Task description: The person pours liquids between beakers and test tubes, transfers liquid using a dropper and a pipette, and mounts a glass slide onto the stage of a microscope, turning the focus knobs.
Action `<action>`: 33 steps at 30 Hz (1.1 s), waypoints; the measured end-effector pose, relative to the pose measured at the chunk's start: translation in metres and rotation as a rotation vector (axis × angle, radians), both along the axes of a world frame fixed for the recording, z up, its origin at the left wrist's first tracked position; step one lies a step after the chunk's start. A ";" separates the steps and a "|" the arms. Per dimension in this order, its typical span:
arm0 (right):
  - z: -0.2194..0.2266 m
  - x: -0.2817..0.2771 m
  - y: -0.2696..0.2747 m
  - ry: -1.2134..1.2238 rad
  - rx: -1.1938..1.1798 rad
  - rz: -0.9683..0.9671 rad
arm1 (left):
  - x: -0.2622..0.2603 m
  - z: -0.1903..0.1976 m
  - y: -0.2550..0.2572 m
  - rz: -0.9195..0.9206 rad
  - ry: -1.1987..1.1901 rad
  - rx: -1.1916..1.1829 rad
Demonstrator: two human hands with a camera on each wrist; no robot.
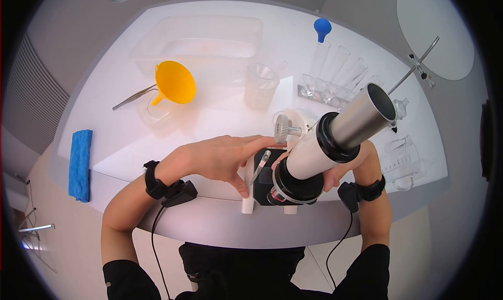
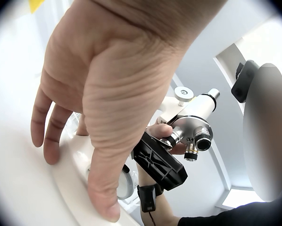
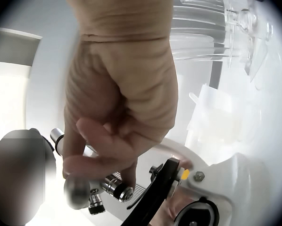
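Observation:
A white microscope [image 1: 314, 156] with a steel eyepiece tube [image 1: 361, 119] leans toward the person at the table's front edge. My left hand [image 1: 225, 156] rests on its white base [image 1: 247, 204], thumb on one leg, the other fingers reaching along the far side; they are nearly straight. My right hand [image 3: 124, 108] has its fingers curled about the nosepiece, close to the objective lenses [image 2: 191, 153]. From the head view the tube partly hides that hand. The black stage [image 1: 260, 192] with its metal clip lies between both hands.
Behind stand a plastic beaker [image 1: 259, 93], a clear tub [image 1: 209, 21] and a yellow funnel [image 1: 176, 82] with tweezers [image 1: 133, 97]. To the right are test tubes [image 1: 340, 59] in a rack, a blue rubber bulb [image 1: 323, 26], a metal stand rod [image 1: 427, 51] and glassware [image 1: 403, 158]. A blue cloth [image 1: 80, 165] lies left.

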State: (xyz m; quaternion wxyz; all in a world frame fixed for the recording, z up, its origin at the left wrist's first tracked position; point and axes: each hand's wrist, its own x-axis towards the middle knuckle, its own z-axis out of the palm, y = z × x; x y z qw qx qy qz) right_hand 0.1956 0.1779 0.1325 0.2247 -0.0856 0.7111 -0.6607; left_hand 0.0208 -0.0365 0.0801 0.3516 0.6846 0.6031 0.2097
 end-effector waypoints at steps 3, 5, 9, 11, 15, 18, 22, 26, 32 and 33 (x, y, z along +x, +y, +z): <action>-0.003 0.001 -0.001 -0.049 0.006 -0.072 | 0.002 0.007 0.000 0.019 0.004 -0.052; -0.005 0.004 -0.003 -0.065 0.037 -0.112 | 0.003 0.010 0.000 0.030 0.013 -0.068; -0.020 0.020 -0.012 -0.039 0.061 -0.303 | 0.002 0.010 -0.004 0.011 0.006 -0.041; -0.019 0.032 -0.019 0.045 0.053 -0.448 | 0.002 0.007 -0.006 0.021 0.010 -0.017; 0.006 0.053 -0.061 0.123 0.073 -0.792 | 0.001 -0.003 -0.005 0.008 0.017 0.050; 0.005 0.072 -0.068 0.188 0.030 -0.856 | 0.000 -0.006 -0.005 -0.009 0.016 0.129; 0.002 0.080 -0.083 0.253 0.120 -0.832 | -0.001 -0.006 -0.005 -0.013 -0.008 0.134; 0.001 0.074 -0.095 0.309 0.200 -0.922 | 0.001 -0.003 -0.004 0.000 0.009 0.091; 0.012 0.071 -0.063 0.507 0.395 -0.825 | -0.001 -0.002 -0.004 -0.013 0.000 0.123; 0.013 0.069 -0.054 0.586 0.363 -0.874 | 0.001 0.005 -0.004 -0.001 0.005 0.035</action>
